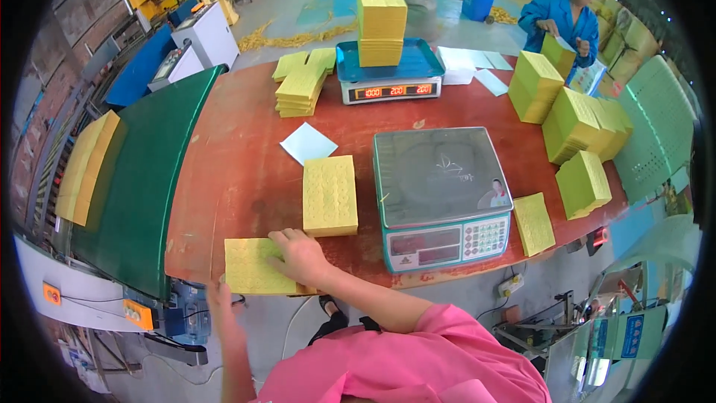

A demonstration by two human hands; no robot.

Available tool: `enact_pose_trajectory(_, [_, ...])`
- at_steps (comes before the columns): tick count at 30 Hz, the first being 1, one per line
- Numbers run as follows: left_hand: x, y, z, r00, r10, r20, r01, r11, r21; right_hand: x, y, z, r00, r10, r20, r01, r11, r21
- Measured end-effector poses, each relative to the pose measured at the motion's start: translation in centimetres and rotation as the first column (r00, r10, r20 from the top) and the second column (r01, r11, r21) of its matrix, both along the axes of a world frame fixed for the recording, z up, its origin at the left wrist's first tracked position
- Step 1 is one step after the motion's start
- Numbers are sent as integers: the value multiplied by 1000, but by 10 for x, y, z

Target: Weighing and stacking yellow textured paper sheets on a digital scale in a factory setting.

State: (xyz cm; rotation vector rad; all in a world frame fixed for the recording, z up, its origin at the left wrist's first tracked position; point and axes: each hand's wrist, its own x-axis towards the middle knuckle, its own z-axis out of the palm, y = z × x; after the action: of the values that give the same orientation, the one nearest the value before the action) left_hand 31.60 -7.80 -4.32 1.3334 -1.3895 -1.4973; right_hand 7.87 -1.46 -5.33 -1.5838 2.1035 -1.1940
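At the table's near left edge lies a flat stack of yellow embossed paper [257, 265]. My right hand [300, 255] grips its right end, with the thumb on top and the fingers along the far side. Beside its near left corner is my left hand [225, 304], upright against the edge; how its fingers are bent is hard to make out. A taller block of yellow embossed paper [330, 195] stands just beyond my right hand, with a pale blue sheet [307, 143] behind it. To the right sits a weighing scale [441, 175] with a grey plate.
A second scale [391, 94] holds a tall yellow paper stack [381, 26]. More yellow stacks [302, 88] lie left of it; several blocks [570, 127] line the right side. A co-worker in blue [563, 19] handles paper there. A green conveyor belt [142, 172] borders the red table [216, 157].
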Motion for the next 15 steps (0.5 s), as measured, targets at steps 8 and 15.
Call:
enact_pose_trajectory(8, [-18, 30, -36, 931, 34, -363, 166, 847, 505, 19, 1, -1, 996, -87, 6, 88, 994, -59])
enact_pose_trajectory(15, [-26, -47, -22, 949, -207, -238, 281, 897, 342, 31, -42, -9, 978, -186, 98, 201, 964, -173])
